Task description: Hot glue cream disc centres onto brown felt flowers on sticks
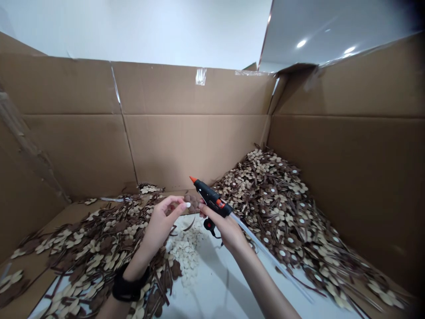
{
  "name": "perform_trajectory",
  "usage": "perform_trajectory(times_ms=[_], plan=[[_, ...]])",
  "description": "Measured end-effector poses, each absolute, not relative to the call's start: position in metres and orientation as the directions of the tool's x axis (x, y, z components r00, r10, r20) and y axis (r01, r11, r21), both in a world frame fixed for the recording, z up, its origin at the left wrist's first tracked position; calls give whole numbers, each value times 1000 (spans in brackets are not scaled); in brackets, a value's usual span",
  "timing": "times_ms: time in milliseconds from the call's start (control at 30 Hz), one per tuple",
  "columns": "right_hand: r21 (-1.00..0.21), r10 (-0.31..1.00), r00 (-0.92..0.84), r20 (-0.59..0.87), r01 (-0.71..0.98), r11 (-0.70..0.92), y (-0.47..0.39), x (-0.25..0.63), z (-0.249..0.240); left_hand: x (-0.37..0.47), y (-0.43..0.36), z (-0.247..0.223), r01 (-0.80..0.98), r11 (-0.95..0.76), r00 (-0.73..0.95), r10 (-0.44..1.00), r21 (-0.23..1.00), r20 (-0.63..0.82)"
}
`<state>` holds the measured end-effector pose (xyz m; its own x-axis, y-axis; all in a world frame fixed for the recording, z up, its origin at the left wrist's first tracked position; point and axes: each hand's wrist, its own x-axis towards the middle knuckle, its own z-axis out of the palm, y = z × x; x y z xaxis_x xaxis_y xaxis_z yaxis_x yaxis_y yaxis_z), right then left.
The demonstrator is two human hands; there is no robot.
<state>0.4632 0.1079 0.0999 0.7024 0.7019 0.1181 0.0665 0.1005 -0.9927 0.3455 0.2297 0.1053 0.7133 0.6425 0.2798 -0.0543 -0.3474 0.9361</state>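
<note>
In the head view, my left hand (166, 213) pinches a small white disc (187, 204) at the face of a brown flower piece (191, 201). My right hand (222, 223) is closed around a black glue gun (212, 197) with an orange tip, which points up and to the left. The fingertips of my right hand also touch the right edge of the brown flower. A long clear glue stick (262, 248) runs out of the gun's back, down to the right. Below the hands, small white discs (187, 252) lie in a loose pile.
Tall cardboard walls (192, 133) enclose the white work surface (212, 283) at the back and sides. A heap of brown and cream flowers (282, 208) rises at the right; more flowers and strips (99, 248) spread at the left. Cardboard flooring shows at the far left.
</note>
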Motion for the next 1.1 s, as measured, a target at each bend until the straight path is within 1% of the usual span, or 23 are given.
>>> perform_trajectory(times_ms=[100,200,333,433,600,800,933,1033,1100], plan=[[-987,712,684,157,116,107,108,462,101,346,229,105,-48,-356,705,650,933,284],[-983,732,656,186,129,134,109,461,99,346,226,107,-54,-379,680,663,924,312],[-988,741,654,154,91,124,110,461,94,348,222,108,-102,-400,652,665,911,365],[-986,733,660,166,101,133,111,461,92,347,220,106,-155,-375,635,671,914,383],[-985,736,654,174,122,124,111,459,93,345,218,106,-159,-356,646,668,921,370],[-981,753,629,192,95,171,111,456,94,347,217,107,-186,-336,629,681,923,375],[-986,766,620,168,90,143,112,452,92,347,216,108,-206,-297,624,694,932,360],[-987,741,652,158,92,130,116,451,90,343,221,112,-222,-236,660,678,946,324],[-985,698,697,165,76,157,115,452,90,340,232,113,-226,-233,685,652,946,324]])
